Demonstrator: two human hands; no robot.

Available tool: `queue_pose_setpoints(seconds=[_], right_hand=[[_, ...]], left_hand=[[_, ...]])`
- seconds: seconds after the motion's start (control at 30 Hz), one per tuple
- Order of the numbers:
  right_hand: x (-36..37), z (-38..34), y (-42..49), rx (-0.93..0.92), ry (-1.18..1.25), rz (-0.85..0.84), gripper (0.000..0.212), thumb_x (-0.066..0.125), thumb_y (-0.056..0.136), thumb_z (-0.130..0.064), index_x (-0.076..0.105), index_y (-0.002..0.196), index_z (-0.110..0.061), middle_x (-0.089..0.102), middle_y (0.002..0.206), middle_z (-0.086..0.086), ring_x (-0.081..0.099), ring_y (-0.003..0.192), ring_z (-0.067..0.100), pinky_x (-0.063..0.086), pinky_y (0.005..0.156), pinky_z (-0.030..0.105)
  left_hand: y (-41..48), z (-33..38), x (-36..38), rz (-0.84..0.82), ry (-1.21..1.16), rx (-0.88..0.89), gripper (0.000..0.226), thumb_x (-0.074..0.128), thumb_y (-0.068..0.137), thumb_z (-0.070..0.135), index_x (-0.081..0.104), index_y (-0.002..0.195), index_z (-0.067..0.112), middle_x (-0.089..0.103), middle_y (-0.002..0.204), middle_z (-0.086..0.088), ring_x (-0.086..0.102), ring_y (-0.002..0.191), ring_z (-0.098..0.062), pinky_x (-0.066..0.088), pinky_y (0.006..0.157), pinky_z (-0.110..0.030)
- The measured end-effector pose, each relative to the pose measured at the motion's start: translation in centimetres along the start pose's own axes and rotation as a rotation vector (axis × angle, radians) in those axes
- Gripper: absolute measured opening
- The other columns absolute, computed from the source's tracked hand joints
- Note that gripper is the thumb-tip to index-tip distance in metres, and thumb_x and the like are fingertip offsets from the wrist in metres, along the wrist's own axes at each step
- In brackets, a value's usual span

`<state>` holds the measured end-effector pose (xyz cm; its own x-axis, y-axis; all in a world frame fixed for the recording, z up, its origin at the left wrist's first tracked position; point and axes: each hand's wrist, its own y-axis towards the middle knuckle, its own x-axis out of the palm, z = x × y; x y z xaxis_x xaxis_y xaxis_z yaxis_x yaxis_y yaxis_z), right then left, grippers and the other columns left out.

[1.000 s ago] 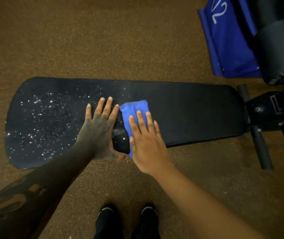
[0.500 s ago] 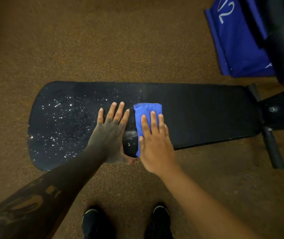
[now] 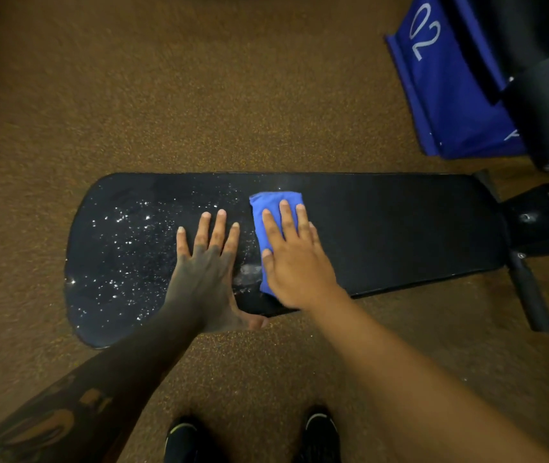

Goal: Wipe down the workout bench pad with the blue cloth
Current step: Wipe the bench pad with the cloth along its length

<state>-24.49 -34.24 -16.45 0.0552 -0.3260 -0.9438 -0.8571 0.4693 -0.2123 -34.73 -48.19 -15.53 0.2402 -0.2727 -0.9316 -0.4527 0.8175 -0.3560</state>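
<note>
A person's right hand (image 3: 294, 262) presses a folded blue cloth (image 3: 274, 212) flat near the middle of the black bench pad (image 3: 399, 228), fingers (image 3: 284, 215) extended rather than gripping — the left hand (image 3: 208, 262) lies open just beside it, holding nothing, droplets (image 3: 126, 235) toward the pad's left end.

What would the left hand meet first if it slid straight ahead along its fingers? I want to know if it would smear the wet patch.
The left hand lies flat on the bench pad, fingers pointing away from the person. Straight ahead are droplets, then the pad's far edge and floor. The blue cloth sits aside.
</note>
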Motion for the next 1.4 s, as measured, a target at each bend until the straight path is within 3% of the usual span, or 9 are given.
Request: queue_pose_setpoints(seconds=[0.33,0.5,0.67,0.83,0.97,1.13,1.3,1.4], right_hand=[[-0.1,-1.2,1.2,-0.033,-0.013,0.024,0.063,0.027,0.100,-0.033,-0.001,0.154,-0.017,-0.009,0.163,0.010,-0.016,0.148,0.030,0.005,0.121,0.048],[-0.9,-3.1,7.0,0.242,0.089,0.069,0.066,0.034,0.099,-0.029,0.001,0.154,-0.014,-0.009,0.162,0.014,-0.014,0.148,0.035,0.003,0.120,0.049],[-0.8,-1.9,5.9,-0.091,-0.015,0.012,0.064,0.032,0.100,-0.030,0.001,0.154,-0.016,-0.007,0.163,0.010,-0.011,0.149,0.031,0.005,0.121,0.048],[-1.3,-2.6,6.9,0.087,0.075,0.036,0.068,0.035,0.097,-0.027,0.000,0.154,-0.014,-0.008,0.163,0.013,-0.012,0.149,0.032,0.004,0.121,0.047],[-0.6,-4.0,6.3,-0.075,0.051,-0.002,0.070,0.038,0.096,-0.026,0.000,0.154,-0.015,-0.008,0.163,0.012,-0.014,0.148,0.031,0.002,0.121,0.047],[-1.3,-4.5,7.4,0.061,0.123,0.037,0.078,0.045,0.090,-0.016,0.001,0.154,-0.012,-0.007,0.163,0.012,-0.013,0.149,0.030,0.000,0.121,0.044],[-0.5,-5.2,7.4,-0.174,0.119,-0.025,0.081,0.052,0.088,-0.008,0.006,0.154,-0.013,-0.003,0.164,0.009,-0.009,0.150,0.028,0.005,0.122,0.042],[-1.2,-3.5,8.9,-0.133,0.127,-0.005,0.078,0.052,0.087,-0.004,0.011,0.154,-0.013,0.004,0.164,0.008,-0.004,0.150,0.025,0.010,0.121,0.041]], left_hand=[[-0.1,-0.2,0.2,0.011,-0.014,-0.024,0.159,0.027,0.037,0.108,-0.020,0.152,0.008,-0.029,0.160,-0.016,-0.025,0.148,-0.035,-0.004,0.119,-0.062],[-0.3,-0.3,0.3,0.015,-0.034,-0.033,0.161,0.031,0.036,0.108,-0.017,0.153,0.008,-0.027,0.161,-0.015,-0.024,0.149,-0.034,-0.001,0.120,-0.062],[-0.2,-0.4,0.3,-0.005,-0.018,-0.035,0.162,0.028,0.035,0.109,-0.020,0.152,0.008,-0.030,0.160,-0.015,-0.026,0.148,-0.034,-0.002,0.120,-0.061],[-0.4,-0.6,0.0,-0.012,-0.017,-0.035,0.163,0.027,0.034,0.110,-0.018,0.152,0.008,-0.029,0.161,-0.015,-0.025,0.149,-0.033,0.000,0.120,-0.061],[-0.8,-1.0,0.0,0.004,-0.027,-0.060,0.164,0.027,0.033,0.110,-0.015,0.153,0.007,-0.026,0.162,-0.014,-0.023,0.149,-0.033,-0.001,0.121,-0.060],[-1.5,-2.4,0.0,0.000,-0.021,-0.078,0.163,0.029,0.034,0.109,-0.018,0.153,0.007,-0.029,0.161,-0.014,-0.026,0.148,-0.032,-0.003,0.121,-0.059],[-1.7,-3.3,0.1,-0.008,-0.026,-0.082,0.163,0.028,0.033,0.110,-0.017,0.153,0.008,-0.028,0.161,-0.013,-0.026,0.149,-0.031,-0.002,0.121,-0.059],[-1.8,-3.5,0.3,0.005,-0.013,-0.077,0.162,0.028,0.035,0.109,-0.016,0.153,0.008,-0.027,0.161,-0.014,-0.027,0.148,-0.032,-0.002,0.121,-0.060]])
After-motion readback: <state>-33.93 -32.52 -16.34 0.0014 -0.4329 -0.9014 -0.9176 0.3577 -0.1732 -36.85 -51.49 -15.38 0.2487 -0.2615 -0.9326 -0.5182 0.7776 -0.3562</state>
